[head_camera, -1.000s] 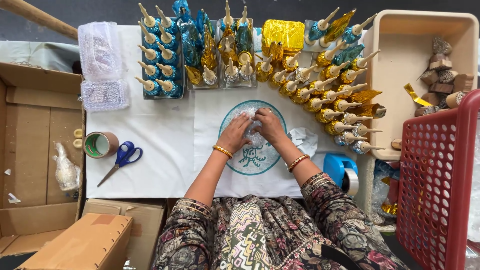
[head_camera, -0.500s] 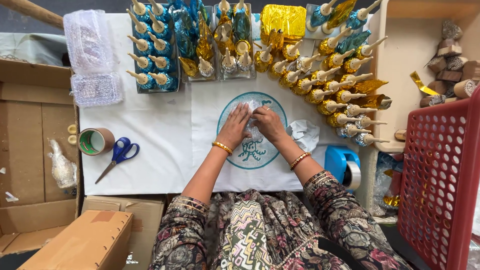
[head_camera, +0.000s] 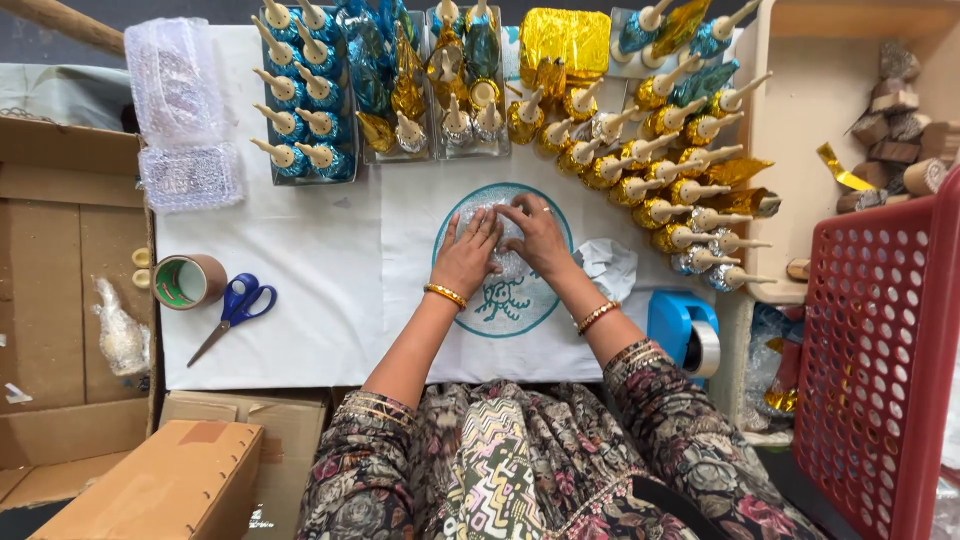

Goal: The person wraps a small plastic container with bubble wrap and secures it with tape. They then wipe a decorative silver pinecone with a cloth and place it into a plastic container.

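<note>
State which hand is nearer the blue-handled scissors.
Left. The left hand lies right of the scissors; the right hand is farther right.

Blue-handled scissors (head_camera: 232, 308) lay beside a tape roll (head_camera: 188, 281) on the white cloth (head_camera: 300, 300), with a red basket (head_camera: 880, 350) off right.

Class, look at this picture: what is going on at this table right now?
A person seated at a white sheet presses both hands together on a small clear plastic-wrapped piece over a teal round print. The left hand and right hand touch it. Rows of gold and blue foil-wrapped pieces lie beyond; scissors and a tape roll sit to the left.
</note>
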